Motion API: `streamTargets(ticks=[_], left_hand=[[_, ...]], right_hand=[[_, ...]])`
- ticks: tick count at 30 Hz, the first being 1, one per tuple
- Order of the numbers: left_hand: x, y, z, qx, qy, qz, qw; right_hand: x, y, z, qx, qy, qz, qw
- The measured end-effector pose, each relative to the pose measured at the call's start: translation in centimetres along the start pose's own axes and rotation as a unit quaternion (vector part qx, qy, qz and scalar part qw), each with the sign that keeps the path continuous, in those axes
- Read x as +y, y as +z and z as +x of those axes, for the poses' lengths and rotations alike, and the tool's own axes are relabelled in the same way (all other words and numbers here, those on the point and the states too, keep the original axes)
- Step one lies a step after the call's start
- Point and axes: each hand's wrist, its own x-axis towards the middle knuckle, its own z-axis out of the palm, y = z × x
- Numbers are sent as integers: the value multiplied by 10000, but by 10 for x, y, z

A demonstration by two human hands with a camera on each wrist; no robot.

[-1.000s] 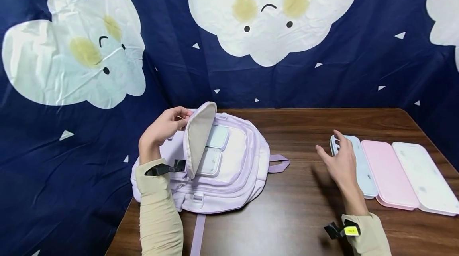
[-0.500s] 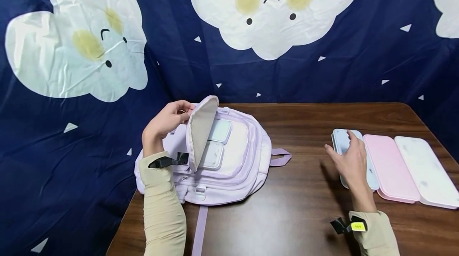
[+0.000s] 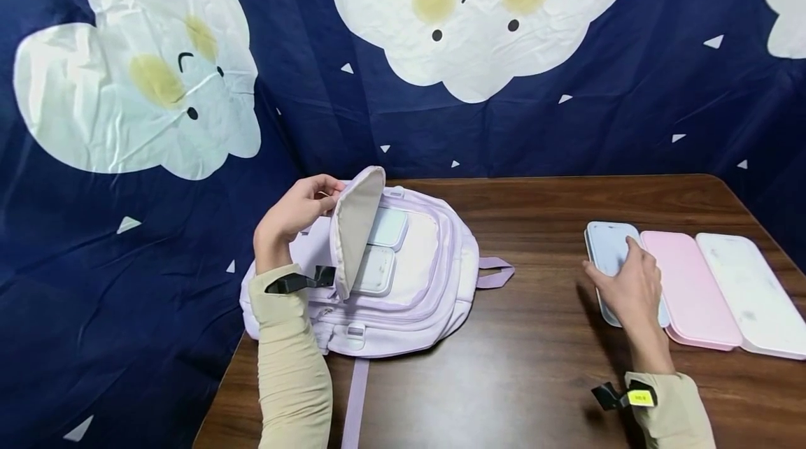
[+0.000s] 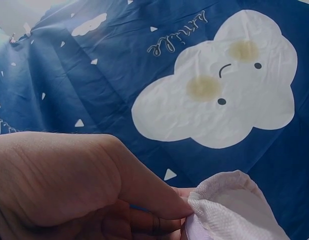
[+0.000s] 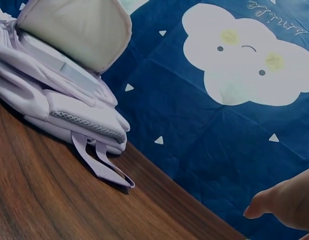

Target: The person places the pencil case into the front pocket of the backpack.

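A lilac backpack (image 3: 434, 323) lies on the table with its front pocket flap (image 3: 356, 236) raised. My left hand (image 3: 292, 215) pinches the flap's edge between thumb and fingers, seen closely in the left wrist view. Inside the pocket sit a pale blue flat box (image 3: 387, 228) and a whitish box (image 3: 375, 271), both partly behind the flap. At the right, my right hand (image 3: 636, 288) is over a long light blue case (image 3: 606, 246), thumb by its left edge and fingers extended across it. Whether they touch cannot be told. The right wrist view shows only the thumb side.
A pink case (image 3: 693, 288) and a white case (image 3: 752, 295) lie side by side to the right of the blue one. The bag's loop (image 3: 497, 273) and a strap (image 3: 355, 400) extend over the wooden table (image 3: 466, 400). A blue cloud-print curtain (image 3: 302, 120) hangs behind.
My right hand has moved slightly right and lower over the light blue case. My left hand keeps the flap raised. The head view has shifted a little.
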Motion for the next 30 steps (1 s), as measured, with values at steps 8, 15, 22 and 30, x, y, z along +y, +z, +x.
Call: streamTargets(ticks=[8, 15, 22, 30], left_hand=[[3, -2, 0, 51, -50, 47, 10000], [1, 1, -1, 58, -39, 98, 9999], [2, 3, -4, 90, -30, 77, 9999], [2, 1, -5, 158, -32, 69, 9998]], right_hand=[[2, 0, 2, -205, 253, -157, 9993], [8, -1, -1, -423, 367, -218, 9982], [14, -1, -2, -508, 486, -319, 9970], [16, -3, -2, -619, 597, -360, 9956]])
